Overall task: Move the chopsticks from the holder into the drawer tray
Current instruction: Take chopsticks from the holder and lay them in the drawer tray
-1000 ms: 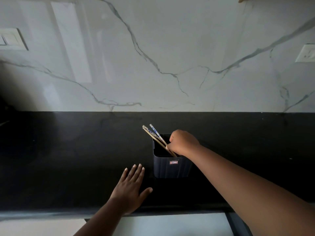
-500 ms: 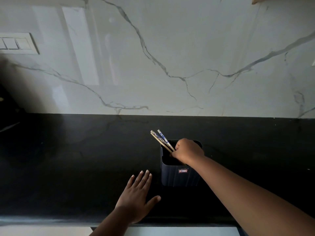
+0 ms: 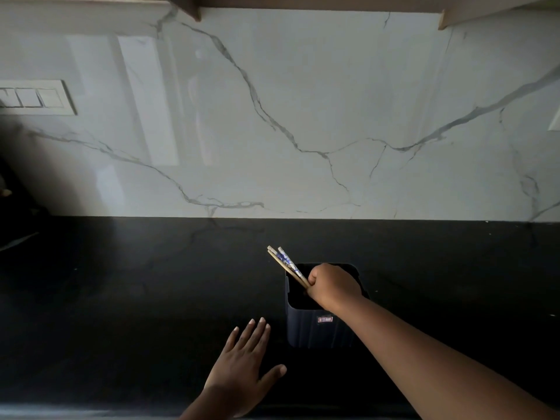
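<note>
A dark blue ribbed holder [image 3: 318, 331] with a small red label stands on the black counter [image 3: 121, 298]. My right hand [image 3: 331, 284] is over the holder's open top, shut on a bundle of wooden chopsticks [image 3: 285, 262] with blue and white patterned ends. Their upper ends slant up and to the left, out past the holder's rim; their lower ends are hidden by my fist. My left hand [image 3: 245, 368] lies flat on the counter, fingers spread, just left of the holder. The drawer tray is out of view.
A white marble backsplash [image 3: 303, 116] rises behind the counter. A switch plate [image 3: 36, 97] sits on it at the left, and the edge of another plate [image 3: 556, 119] shows at the right. Cabinet undersides run along the top. A dark shape stands at the far left.
The camera has tilted up, so the drawer front at the bottom has dropped out of view. My right hand has closed tighter on the chopsticks; my left hand stays flat.
</note>
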Demonstrator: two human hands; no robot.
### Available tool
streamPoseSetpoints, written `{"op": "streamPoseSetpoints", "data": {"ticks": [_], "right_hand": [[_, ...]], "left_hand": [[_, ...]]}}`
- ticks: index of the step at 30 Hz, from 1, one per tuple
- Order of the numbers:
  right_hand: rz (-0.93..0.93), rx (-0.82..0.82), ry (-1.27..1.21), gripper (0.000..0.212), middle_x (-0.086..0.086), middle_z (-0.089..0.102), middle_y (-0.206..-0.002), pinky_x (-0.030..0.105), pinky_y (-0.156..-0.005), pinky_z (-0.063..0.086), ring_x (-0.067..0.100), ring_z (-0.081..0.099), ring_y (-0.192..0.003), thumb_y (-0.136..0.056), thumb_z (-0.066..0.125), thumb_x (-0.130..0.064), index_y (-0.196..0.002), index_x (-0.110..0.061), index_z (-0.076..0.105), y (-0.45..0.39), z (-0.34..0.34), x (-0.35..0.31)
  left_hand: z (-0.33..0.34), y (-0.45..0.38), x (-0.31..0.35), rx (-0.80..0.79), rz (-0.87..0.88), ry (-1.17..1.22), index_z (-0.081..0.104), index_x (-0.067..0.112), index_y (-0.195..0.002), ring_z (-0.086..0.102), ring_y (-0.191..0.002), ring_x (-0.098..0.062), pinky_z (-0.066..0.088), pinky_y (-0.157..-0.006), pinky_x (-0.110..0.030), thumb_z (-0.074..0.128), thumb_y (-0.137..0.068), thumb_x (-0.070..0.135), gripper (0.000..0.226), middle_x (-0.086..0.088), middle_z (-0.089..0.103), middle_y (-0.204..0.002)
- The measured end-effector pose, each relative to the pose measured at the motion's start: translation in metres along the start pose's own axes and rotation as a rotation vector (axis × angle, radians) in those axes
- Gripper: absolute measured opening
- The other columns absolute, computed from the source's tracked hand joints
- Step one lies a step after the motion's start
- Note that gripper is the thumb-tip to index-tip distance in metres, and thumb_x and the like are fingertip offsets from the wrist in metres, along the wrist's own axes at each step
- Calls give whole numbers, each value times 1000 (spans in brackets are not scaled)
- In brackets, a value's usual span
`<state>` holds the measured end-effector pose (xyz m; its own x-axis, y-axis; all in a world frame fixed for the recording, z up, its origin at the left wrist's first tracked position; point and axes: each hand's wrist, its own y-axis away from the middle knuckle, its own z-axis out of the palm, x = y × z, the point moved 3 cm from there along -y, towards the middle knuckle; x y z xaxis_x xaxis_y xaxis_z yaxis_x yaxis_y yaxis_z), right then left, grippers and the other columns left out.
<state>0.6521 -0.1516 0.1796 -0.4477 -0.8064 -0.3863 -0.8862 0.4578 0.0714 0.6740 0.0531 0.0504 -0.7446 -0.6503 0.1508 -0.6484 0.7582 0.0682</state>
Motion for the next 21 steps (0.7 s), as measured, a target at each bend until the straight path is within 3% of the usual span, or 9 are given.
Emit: {"op": "streamPoseSetpoints", "data": {"ticks": [3, 8, 10, 13, 16, 18, 20, 21], "right_hand": [[-23, 36, -21, 8, 0, 63, -66, 23, -49, 37, 21, 62, -62, -80, 65, -21, -77, -15, 69, 2, -2, 1], [-82, 161, -229, 23, -1, 62, -57, 26, -52, 40, 12, 53, -50, -78, 75, -32, -70, -13, 65, 6, -29, 2], [-109, 191, -419, 23, 3, 62, -59, 27, -56, 44, 13, 52, -52, -77, 78, -29, -69, -10, 67, 12, -48, -1], [-82, 216, -833, 12, 9, 73, -71, 32, -62, 57, 19, 64, -61, -79, 78, -22, -73, -14, 72, 29, -83, -4], [-48, 130, -1110, 8, 5, 77, -80, 26, -60, 59, 19, 74, -73, -80, 77, -20, -85, -14, 75, 49, -113, -2], [-31, 36, -1174, 15, 8, 78, -84, 27, -60, 58, 21, 74, -74, -79, 78, -20, -90, -10, 74, 60, -122, 2], [-35, -57, -1155, 19, 12, 77, -87, 28, -60, 57, 21, 74, -72, -78, 78, -19, -92, -7, 74, 68, -123, 3], [-43, -103, -1139, 20, 13, 77, -87, 28, -60, 56, 21, 73, -72, -78, 78, -19, -93, -6, 73, 72, -120, 2]], "left_hand": [[0, 1, 1, 15, -11, 11, -10, 22, -153, -30, -142, -11, -31, -103, -21, 4, -79, 83, 97, 11, -24, -156], [-3, 1, 2, -3, -19, 41, -11, 22, -152, -28, -142, -9, -31, -103, -20, 7, -82, 80, 93, 12, -25, -154], [-4, -1, 1, -2, -16, 48, -11, 21, -152, -28, -142, -12, -33, -97, -18, 11, -83, 80, 93, 11, -25, -154], [-3, -2, 3, -23, -36, 70, -10, 20, -152, -28, -142, -15, -33, -94, -18, 14, -82, 81, 96, 8, -26, -154], [-15, -5, 6, -76, -98, 252, 6, 18, -155, -15, -148, -15, -21, -111, -27, 28, -88, 74, 90, 2, -9, -162], [-44, -8, 8, 127, -190, 549, 43, 20, -144, 17, -148, -19, 9, -120, -37, 48, -94, 53, 60, -4, 30, -158], [-88, -8, 14, 492, -215, 795, 66, 28, -111, 54, -125, -22, 40, -102, -35, 61, -93, 31, 19, -3, 64, -126], [-113, -7, 20, 629, -211, 913, 67, 32, -100, 63, -109, -18, 45, -90, -32, 63, -92, 28, 10, 2, 69, -110]]}}
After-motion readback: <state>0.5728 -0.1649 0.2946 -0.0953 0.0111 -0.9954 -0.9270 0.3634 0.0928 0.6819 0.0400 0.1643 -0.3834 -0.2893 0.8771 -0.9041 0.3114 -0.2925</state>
